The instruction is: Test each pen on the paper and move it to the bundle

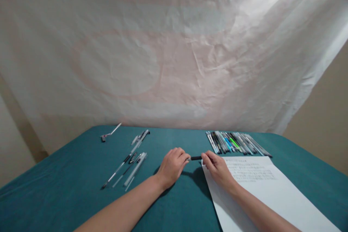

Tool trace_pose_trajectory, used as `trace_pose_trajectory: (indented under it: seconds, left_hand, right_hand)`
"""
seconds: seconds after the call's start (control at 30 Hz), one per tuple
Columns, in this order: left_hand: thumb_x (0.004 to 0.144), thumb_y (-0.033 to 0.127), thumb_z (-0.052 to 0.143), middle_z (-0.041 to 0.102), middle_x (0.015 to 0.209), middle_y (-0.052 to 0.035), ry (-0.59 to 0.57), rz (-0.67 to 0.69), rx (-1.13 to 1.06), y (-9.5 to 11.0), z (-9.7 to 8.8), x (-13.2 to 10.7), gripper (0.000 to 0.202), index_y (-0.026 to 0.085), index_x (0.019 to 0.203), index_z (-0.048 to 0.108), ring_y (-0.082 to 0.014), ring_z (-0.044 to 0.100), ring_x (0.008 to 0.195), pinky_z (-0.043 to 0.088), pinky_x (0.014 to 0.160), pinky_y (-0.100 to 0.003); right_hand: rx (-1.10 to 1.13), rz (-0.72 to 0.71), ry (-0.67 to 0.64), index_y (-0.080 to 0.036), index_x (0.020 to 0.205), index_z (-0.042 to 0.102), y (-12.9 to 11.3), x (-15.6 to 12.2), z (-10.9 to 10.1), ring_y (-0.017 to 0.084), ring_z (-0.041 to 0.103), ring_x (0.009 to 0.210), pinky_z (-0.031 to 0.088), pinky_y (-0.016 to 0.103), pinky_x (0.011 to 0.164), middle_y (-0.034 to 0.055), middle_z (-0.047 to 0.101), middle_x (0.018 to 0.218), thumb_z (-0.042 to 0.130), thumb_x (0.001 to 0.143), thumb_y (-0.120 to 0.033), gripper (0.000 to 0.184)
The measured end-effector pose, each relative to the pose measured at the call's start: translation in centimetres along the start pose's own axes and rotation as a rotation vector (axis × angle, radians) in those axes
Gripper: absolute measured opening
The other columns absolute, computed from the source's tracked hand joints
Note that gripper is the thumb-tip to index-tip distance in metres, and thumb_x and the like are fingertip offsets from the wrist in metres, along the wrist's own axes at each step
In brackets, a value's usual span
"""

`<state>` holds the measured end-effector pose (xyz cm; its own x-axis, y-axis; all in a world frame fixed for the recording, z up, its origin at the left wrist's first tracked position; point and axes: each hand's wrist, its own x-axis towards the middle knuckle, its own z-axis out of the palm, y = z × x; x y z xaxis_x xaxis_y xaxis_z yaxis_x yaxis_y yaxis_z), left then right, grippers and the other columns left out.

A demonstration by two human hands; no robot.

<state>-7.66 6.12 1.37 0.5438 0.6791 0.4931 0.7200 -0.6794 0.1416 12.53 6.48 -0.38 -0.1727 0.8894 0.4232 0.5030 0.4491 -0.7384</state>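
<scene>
Between my two hands, above the table, a dark pen (196, 158) is held level. Its left end is pinched by the closed fingers of my left hand (173, 165), where a small light-coloured bit shows at the fingertips. Gripping the other end is my right hand (216, 166), also closed, above the top left corner of a white sheet of paper (258, 195) with lines of writing. Both pen ends are hidden by my fingers, so I cannot tell whether a cap is on.
A green cloth covers the table (81, 188). Left of my hands lie several clear pen parts (136, 168) and a long thin pen (116, 170). A row of pens (236, 142) lies at the back right. Far left is a small eraser-like block (103, 138). Behind hangs a pale sheet (174, 50).
</scene>
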Motion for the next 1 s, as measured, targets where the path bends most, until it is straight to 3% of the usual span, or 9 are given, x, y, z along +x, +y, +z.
trace_pose_trajectory:
  seconds: [0.23,0.6,1.0]
  left_hand:
    - [0.090,0.021,0.041,0.054,0.092,-0.0046,-0.012,0.030,0.035,-0.07,-0.04,-0.06,0.017,0.019,0.100,0.054,-0.0180,0.047,0.083,0.038,0.074,-0.031]
    - [0.090,0.021,0.040,0.052,0.089,-0.0037,-0.008,0.000,0.014,0.12,-0.02,0.03,0.017,0.020,0.097,0.055,-0.0167,0.046,0.080,0.038,0.071,-0.029]
    - [0.090,0.021,0.037,0.052,0.090,-0.0033,-0.038,-0.026,-0.075,-0.10,0.30,-0.09,0.019,0.019,0.097,0.054,-0.0159,0.048,0.081,0.039,0.073,-0.028]
  right_hand:
    - [-0.002,0.044,-0.047,-0.018,0.057,0.046,0.64,0.09,0.09,0.011,0.044,0.051,0.031,0.022,0.053,-0.0038,0.044,0.051,0.037,0.088,-0.042,0.041]
    - [0.071,0.046,-0.078,-0.016,0.067,0.054,0.52,0.18,-0.15,0.012,0.046,0.055,0.034,0.023,0.054,-0.0022,0.049,0.057,0.039,0.087,-0.043,0.036]
    - [0.090,-0.043,-0.092,-0.016,0.078,0.058,0.62,0.32,-0.74,0.014,0.050,0.061,0.038,0.024,0.057,0.0017,0.056,0.066,0.045,0.084,-0.040,0.028]
